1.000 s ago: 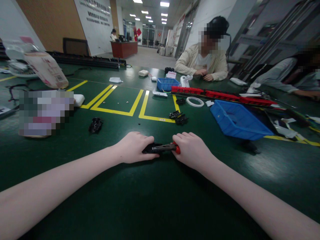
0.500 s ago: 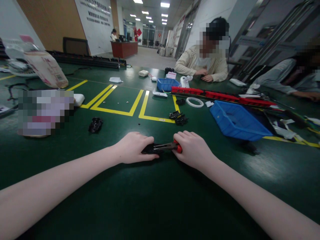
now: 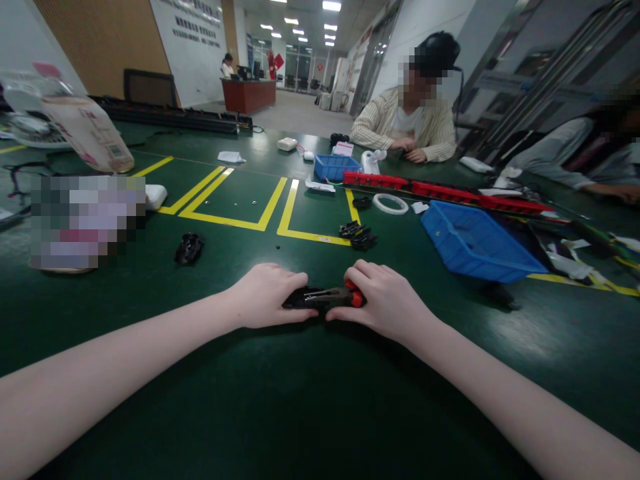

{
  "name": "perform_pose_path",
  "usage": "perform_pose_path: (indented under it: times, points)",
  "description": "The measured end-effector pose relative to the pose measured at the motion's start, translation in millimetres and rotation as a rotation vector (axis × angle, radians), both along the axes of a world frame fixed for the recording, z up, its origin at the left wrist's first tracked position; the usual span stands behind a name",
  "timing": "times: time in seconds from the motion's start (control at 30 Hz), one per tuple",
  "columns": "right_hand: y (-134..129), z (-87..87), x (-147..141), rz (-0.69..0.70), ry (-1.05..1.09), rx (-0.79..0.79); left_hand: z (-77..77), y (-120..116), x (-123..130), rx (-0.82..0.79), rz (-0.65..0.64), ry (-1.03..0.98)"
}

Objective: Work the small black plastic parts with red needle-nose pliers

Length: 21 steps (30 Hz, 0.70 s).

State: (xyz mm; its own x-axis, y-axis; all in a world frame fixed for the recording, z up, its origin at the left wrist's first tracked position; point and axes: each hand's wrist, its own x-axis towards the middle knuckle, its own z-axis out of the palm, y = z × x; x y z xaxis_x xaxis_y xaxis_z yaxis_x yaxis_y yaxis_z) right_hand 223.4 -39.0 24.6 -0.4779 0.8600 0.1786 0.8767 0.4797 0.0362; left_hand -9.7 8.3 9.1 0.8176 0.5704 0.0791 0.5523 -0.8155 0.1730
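My left hand (image 3: pixel 267 295) is closed around a black plastic part (image 3: pixel 299 298), thumb above and fingers below. In my right hand (image 3: pixel 383 295) are red-handled pliers (image 3: pixel 335 297), their jaws pointing left and lying against the black part. Whether the jaws grip it I cannot tell. Beyond my hands, several black parts (image 3: pixel 357 235) lie by the yellow tape corner. Another black part (image 3: pixel 189 248) rests to the left, and a tiny dark piece (image 3: pixel 278 247) lies between.
A blue bin (image 3: pixel 475 243) stands at the right, with a smaller blue bin (image 3: pixel 336 167) farther back. A long red strip (image 3: pixel 440 191) crosses behind a white ring (image 3: pixel 391 204). At the left stands a bottle (image 3: pixel 93 133). A person (image 3: pixel 407 123) sits across the table.
My right hand has shifted slightly on the pliers, its thumb now stretched out below them toward the left. The pliers' jaws have moved a little left over the black part.
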Motion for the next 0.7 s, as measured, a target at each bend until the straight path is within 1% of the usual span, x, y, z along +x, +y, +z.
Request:
perform_pose_path:
  times: [0.17,0.4,0.7]
  points:
    - [-2.1,2.9,-2.7,-0.008,-0.010,-0.038,0.3,-0.3,-0.3,0.014,-0.003,0.004]
    - [-2.6,1.9,-1.4,0.004,0.019,0.005,0.7,-1.4,0.0,0.023,0.001,0.018]
    - [-5.3,1.5,-5.6,-0.024,0.051,-0.005,0.6,-0.4,0.6,0.010,0.005,0.023]
